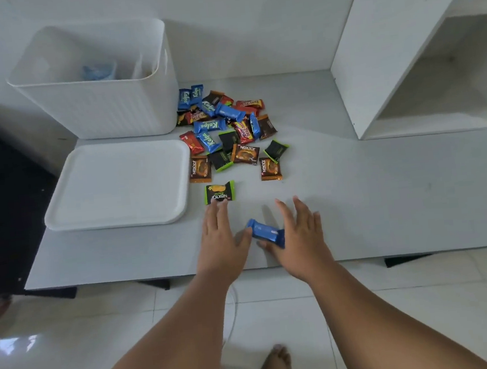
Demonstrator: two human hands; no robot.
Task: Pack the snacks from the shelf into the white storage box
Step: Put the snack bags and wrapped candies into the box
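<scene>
The white storage box (104,114) stands open at the back left of the white surface, with a few items inside. A pile of snack packets (224,123) in blue, red, brown and green lies to its right. Nearer me, a green Nextar packet (220,192) lies alone, and the straight fingertips of my left hand (219,240) touch its near edge. My right hand (300,235) holds a blue snack packet (266,231) between its thumb and palm side, fingers extended. My left thumb touches that packet's other end.
The box's white lid (117,184) lies flat in front of the box, left of the snacks. A white shelf unit (372,53) rises at the right. A black piece of furniture (0,207) adjoins the surface's left edge. A bare foot (274,365) stands on the tiled floor below.
</scene>
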